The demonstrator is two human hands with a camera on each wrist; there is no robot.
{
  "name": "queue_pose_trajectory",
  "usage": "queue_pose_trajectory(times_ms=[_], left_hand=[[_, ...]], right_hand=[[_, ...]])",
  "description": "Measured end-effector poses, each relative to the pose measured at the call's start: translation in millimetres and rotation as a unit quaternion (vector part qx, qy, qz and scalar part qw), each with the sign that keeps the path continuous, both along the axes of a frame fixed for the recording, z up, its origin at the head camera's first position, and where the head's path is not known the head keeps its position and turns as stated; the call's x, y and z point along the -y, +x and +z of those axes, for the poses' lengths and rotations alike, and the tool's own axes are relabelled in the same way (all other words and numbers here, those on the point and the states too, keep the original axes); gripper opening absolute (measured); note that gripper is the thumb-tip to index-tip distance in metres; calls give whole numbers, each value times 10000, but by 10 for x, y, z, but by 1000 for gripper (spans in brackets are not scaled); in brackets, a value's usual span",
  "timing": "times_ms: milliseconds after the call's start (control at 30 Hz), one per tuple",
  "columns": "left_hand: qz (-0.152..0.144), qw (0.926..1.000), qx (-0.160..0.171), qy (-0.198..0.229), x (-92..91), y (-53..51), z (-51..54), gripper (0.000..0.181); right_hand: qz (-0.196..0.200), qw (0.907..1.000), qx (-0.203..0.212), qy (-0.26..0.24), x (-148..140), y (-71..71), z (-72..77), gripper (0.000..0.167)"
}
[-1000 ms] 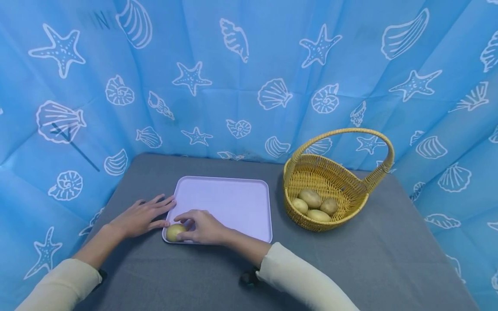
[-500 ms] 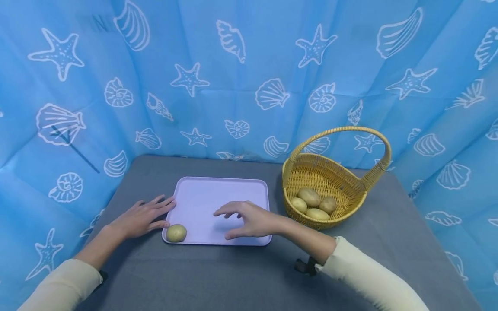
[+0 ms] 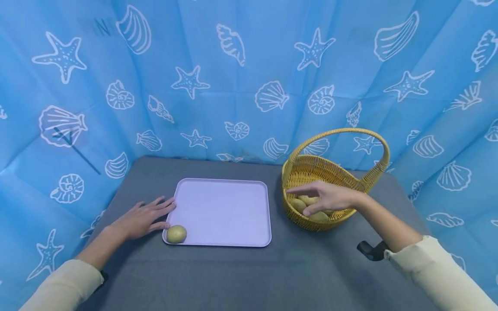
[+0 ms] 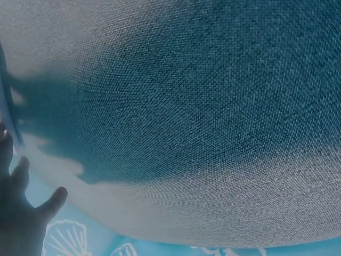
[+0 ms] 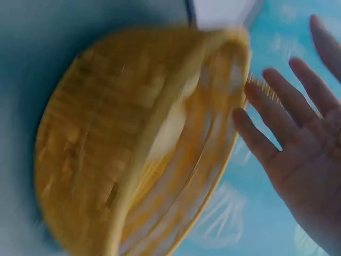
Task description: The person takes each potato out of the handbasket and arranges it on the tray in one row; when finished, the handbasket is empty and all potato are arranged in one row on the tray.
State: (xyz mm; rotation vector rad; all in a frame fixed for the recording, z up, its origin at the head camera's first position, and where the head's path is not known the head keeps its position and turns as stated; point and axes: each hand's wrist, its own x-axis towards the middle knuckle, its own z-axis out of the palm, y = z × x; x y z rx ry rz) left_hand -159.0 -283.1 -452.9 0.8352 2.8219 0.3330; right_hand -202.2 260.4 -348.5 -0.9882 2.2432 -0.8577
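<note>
One pale sleeve [image 3: 64, 285] at far left, running up to your left hand [image 3: 142, 218]. Grip there wide: fingers straight and spread, nothing held, fingertips at the left rim of the lavender tray [image 3: 225, 207]. Single potato [image 3: 176, 233] just beside your left thumb, to its right and a little nearer you, lying in the tray's near left corner. Rest of the tray stretches right from your left fingertips, flat on the grey tablecloth [image 3: 218, 280]. Left wrist view mostly cloth and shadow, with the hand dark at its edge. Next, well to the right of the left grip, the woven basket [image 3: 301, 223], beneath your right hand [image 3: 330, 196]. Right grip also wide: fingers reaching leftward over the basket, thumb held well apart below them, no potato between. Several potatoes [image 3: 298, 204] lie in the basket under that hand, partly hidden by it; cannot tell whether the thumb touches one. Handle [image 3: 338, 131] arches up beyond your right hand. Right wrist view blurred. Black wrist device [image 3: 371, 251] below your right wrist, second pale sleeve [image 3: 439, 270] behind it. Blue shell-print curtain [image 3: 237, 99] beyond both grips.
</note>
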Motion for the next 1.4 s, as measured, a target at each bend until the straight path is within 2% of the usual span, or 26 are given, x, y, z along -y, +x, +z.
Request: queue_pose_trajectory(times_ms=[100, 233, 400, 533, 733, 833, 1000, 1100, 1233, 1400], left_hand=[[14, 10000, 0, 41, 1, 12, 10, 72], [15, 10000, -6, 89, -3, 24, 23, 71], [18, 10000, 10, 87, -17, 24, 33, 73], [50, 10000, 47, 69, -24, 22, 34, 73], [73, 9999, 76, 40, -29, 28, 42, 73], [76, 9999, 71, 27, -30, 31, 44, 73], [107, 9999, 61, 1, -23, 30, 25, 73], [116, 9999, 65, 2, -21, 23, 4, 73], [104, 9999, 77, 30, -14, 18, -8, 72], [118, 9999, 111, 51, -2, 21, 6, 72]], right_hand=[[-5, 9994, 347, -40, -290, -121, -32, 67], [-386, 9946, 958, 19, -575, -231, -75, 69], [-779, 9841, 1544, 406, -764, -316, -93, 76], [-903, 9756, 1864, 727, -836, -378, -112, 78], [-1118, 9655, 2012, 1215, -914, -466, -155, 79], [-1349, 9531, 2364, 1326, -940, -511, -171, 78], [-1828, 9281, 3006, 1218, -959, -570, -206, 72], [-1931, 9200, 3200, 1182, -957, -590, -233, 70], [-1979, 9134, 3344, 1216, -942, -606, -264, 68], [-1917, 9175, 3179, 1429, -873, -623, -264, 62]])
